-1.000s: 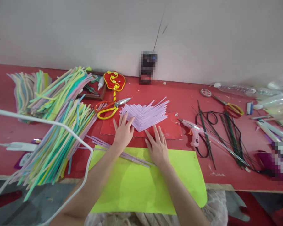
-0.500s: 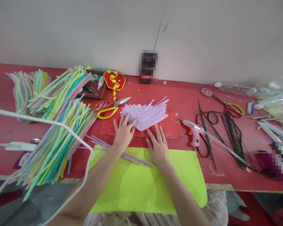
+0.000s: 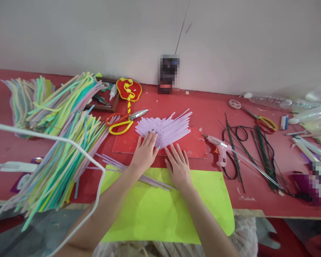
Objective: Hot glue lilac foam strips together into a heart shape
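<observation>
A heart-like fan of lilac strips (image 3: 164, 129) lies on a red card (image 3: 195, 146) on the red table. My left hand (image 3: 144, 153) lies flat with its fingers stretched out, the fingertips pressing on the lower left of the lilac fan. My right hand (image 3: 178, 165) rests flat beside it, fingers spread, the tips at the fan's bottom point. Neither hand holds anything. A yellow-green sheet (image 3: 160, 210) lies under my wrists, and a few loose lilac strips (image 3: 115, 165) cross its top edge.
Heaps of pastel strips (image 3: 64, 142) fill the left. Yellow-handled scissors (image 3: 123, 121), a red and yellow ornament (image 3: 128, 90), a pink glue gun (image 3: 219, 147), dark wires (image 3: 256, 150), a second pair of scissors (image 3: 259, 121) and a white cable (image 3: 69, 142) lie around.
My left hand has slid to the right and forward onto the lilac fan, its fingers closer together. My right hand has barely moved.
</observation>
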{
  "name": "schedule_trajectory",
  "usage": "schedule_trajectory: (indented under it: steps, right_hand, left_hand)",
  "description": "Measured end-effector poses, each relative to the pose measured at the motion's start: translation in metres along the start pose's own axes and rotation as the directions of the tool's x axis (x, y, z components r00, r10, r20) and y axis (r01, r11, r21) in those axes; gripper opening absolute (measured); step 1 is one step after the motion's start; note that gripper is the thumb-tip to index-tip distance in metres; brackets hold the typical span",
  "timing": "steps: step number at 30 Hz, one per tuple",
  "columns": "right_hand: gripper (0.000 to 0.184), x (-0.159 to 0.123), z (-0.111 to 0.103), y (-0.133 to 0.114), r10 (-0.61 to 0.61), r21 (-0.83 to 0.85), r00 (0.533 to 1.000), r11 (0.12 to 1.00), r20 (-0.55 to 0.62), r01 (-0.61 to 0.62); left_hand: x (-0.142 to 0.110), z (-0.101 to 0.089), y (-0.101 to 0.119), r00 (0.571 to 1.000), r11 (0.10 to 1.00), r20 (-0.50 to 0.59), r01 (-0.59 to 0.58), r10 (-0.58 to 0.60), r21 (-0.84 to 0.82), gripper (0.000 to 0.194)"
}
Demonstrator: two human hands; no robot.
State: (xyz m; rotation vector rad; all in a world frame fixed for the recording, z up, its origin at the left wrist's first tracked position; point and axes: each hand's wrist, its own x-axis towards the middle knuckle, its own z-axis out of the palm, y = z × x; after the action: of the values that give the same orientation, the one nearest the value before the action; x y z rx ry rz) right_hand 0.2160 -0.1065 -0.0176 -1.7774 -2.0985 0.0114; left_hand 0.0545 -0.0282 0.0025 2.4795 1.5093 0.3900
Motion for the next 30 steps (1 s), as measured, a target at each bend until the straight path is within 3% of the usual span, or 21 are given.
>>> schedule_trajectory:
  steps: [16, 30]
  right_hand:
    - [0.048, 0.0004, 0.0003, -0.0020, -0.014, -0.046, 0.998, 0.999, 0.063, 0.017]
    - [0.047, 0.0028, 0.0012, -0.0059, 0.005, -0.061, 0.999, 0.998, 0.051, -0.002]
  left_hand:
    - [0.0021, -0.0022, 0.0000, 1.000, 1.000, 0.011, 0.023, -0.023, -0.010, 0.048]
    - [0.0024, -0.0017, 0.0007, 1.000, 1.000, 0.014, 0.024, -0.024, -0.013, 0.048]
